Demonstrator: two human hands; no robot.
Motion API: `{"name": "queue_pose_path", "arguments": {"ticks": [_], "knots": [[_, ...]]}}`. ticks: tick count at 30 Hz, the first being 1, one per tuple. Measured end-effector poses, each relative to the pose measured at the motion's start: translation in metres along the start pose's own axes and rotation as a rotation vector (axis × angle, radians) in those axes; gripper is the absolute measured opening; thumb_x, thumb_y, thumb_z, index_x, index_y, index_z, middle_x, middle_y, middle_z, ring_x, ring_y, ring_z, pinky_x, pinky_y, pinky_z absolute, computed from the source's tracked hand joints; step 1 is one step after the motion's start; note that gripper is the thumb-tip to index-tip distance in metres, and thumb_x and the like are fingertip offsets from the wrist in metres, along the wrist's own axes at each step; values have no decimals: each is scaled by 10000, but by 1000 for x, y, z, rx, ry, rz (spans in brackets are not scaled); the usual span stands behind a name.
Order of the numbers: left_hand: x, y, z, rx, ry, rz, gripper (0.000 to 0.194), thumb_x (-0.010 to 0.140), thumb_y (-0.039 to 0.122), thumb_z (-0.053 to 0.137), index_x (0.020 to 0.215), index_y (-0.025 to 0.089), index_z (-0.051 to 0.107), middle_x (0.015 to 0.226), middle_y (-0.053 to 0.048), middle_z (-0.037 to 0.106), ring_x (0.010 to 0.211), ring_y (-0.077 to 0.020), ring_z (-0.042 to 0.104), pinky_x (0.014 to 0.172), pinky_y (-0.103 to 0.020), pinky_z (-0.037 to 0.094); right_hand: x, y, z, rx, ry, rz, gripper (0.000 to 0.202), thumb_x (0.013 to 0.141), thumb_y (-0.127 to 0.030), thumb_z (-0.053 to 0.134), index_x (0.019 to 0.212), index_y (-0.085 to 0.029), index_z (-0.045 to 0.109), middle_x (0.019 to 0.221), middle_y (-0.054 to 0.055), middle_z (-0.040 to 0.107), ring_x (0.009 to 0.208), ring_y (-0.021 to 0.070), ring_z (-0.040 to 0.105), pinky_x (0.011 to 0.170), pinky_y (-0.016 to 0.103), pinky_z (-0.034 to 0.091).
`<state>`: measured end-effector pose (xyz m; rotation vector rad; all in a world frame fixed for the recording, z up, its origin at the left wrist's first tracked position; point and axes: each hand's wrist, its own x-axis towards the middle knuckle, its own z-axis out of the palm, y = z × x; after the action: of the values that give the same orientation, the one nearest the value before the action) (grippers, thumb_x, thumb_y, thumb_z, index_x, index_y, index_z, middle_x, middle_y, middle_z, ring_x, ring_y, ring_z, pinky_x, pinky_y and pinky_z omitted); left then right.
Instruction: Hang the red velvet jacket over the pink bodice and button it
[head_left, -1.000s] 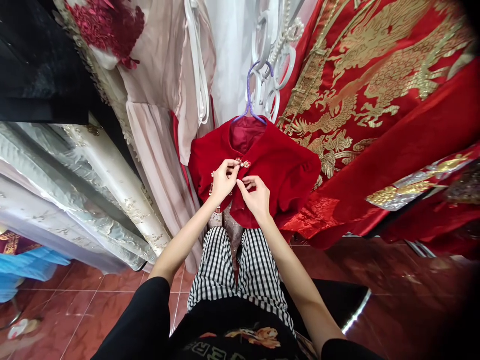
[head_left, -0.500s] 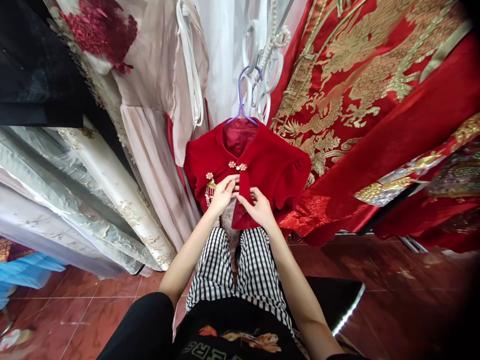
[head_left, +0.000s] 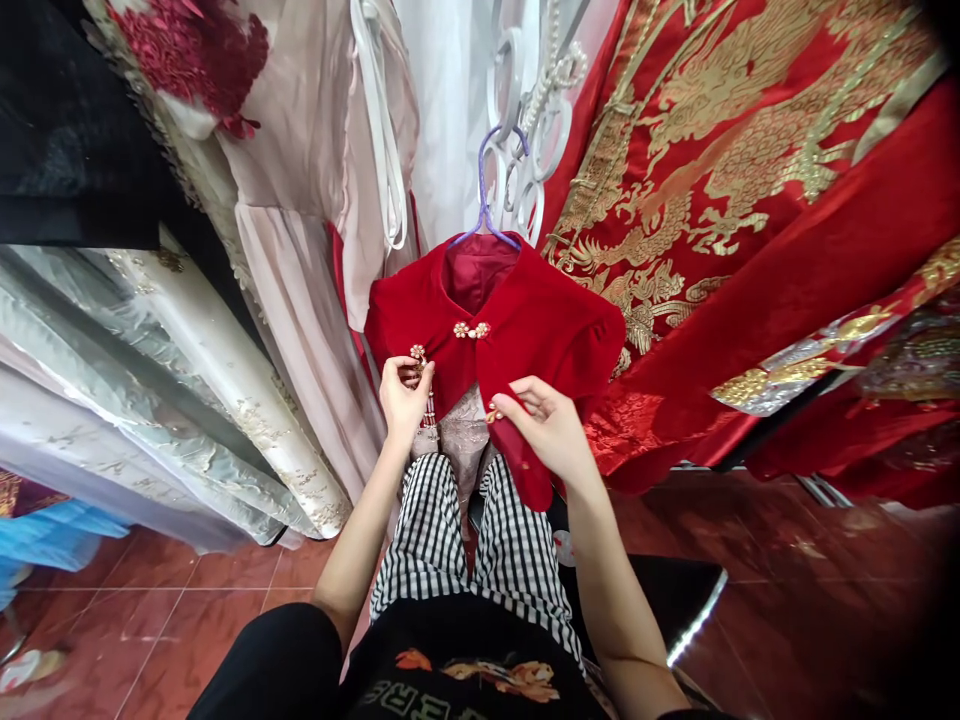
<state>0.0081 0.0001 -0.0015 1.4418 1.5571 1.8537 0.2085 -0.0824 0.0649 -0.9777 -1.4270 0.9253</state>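
Observation:
A short red velvet jacket (head_left: 525, 300) hangs on a purple hanger (head_left: 483, 185) in front of me, its collar joined by a flower-shaped clasp (head_left: 471, 330). My left hand (head_left: 405, 395) is closed, pinching the gold flower ornament (head_left: 418, 352) with a beaded tassel on the jacket's left front. My right hand (head_left: 547, 420) has its thumb and fingers closed on the other front edge of the jacket, which folds back and hangs down. A small gold fastener (head_left: 493, 412) shows at the right thumb tip. Below the collar clasp the fronts are apart.
A pale pink dress (head_left: 289, 260) and white gowns (head_left: 225, 370) hang to the left. Red clothing with gold dragon embroidery (head_left: 675, 170) hangs to the right. A white ringed stand (head_left: 506, 75) with pearl strands is behind the hanger. Red tiles (head_left: 172, 640) cover the floor.
My hands were close together at the jacket's middle and have moved apart. The left went to the tasselled ornament; the right drew its front edge right and down, turning it back.

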Motion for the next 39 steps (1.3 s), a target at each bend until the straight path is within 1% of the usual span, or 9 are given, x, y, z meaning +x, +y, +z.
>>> {"name": "queue_pose_path", "arguments": {"ticks": [4,7,13,17,20,23,28,31,39], "knots": [[2,3,16,54,109,-3,401,776,448,763,945,230,471,882,-3,661,734,-124,687,682,-234,557,2,24,32,32,-117,33,256,815,-438,713,934,-243,601,976,43,746,950,206,733,837,349,615],[6,5,20,62,125,0,317,838,401,705,930,234,451,816,10,652,713,-128,696,660,-225,546,11,43,47,-80,-48,4,271,825,-425,683,996,-246,573,1018,61,732,954,209,726,792,347,619],[4,5,13,70,54,37,272,859,362,685,969,224,478,933,-31,678,738,-120,692,649,-215,555,19,59,52,-173,19,-54,496,863,-411,643,1280,-223,450,1091,109,678,872,202,716,718,342,620],[2,3,9,89,60,69,190,888,353,649,936,209,536,926,-33,689,714,-110,680,653,-211,555,17,60,48,-263,-42,-142,497,941,-310,522,1427,-284,419,1280,114,627,1099,220,666,838,368,613],[0,2,3,100,59,135,156,907,356,627,930,207,587,916,-34,704,764,-126,686,711,-235,566,19,58,46,-321,-149,-212,432,950,-240,462,1371,-314,524,1351,84,596,1183,224,622,865,368,608],[-3,4,-3,88,73,186,172,905,369,632,931,200,639,922,-41,714,835,-143,689,795,-268,567,24,60,48,-327,-164,-221,372,912,-193,482,1254,-266,611,1268,85,641,1119,218,645,862,368,607],[1,17,-13,-304,-41,-55,298,775,428,770,876,162,685,821,-35,721,735,-139,696,732,-273,590,27,70,59,-204,-104,-167,261,858,-261,626,1115,-235,656,1167,68,696,992,193,690,885,366,600],[5,24,-20,-526,-99,-190,367,704,432,829,905,145,721,824,-48,743,735,-146,712,766,-308,609,30,69,65,-82,-93,-120,249,855,-364,675,1073,-243,668,1103,52,724,923,180,701,795,325,614],[2,25,-23,-571,-73,-242,398,693,436,838,956,146,769,1058,-104,767,928,-198,733,877,-351,604,56,52,84,-70,-9,-228,202,906,-349,615,1058,-238,687,1115,50,717,939,162,681,755,274,610]]}}
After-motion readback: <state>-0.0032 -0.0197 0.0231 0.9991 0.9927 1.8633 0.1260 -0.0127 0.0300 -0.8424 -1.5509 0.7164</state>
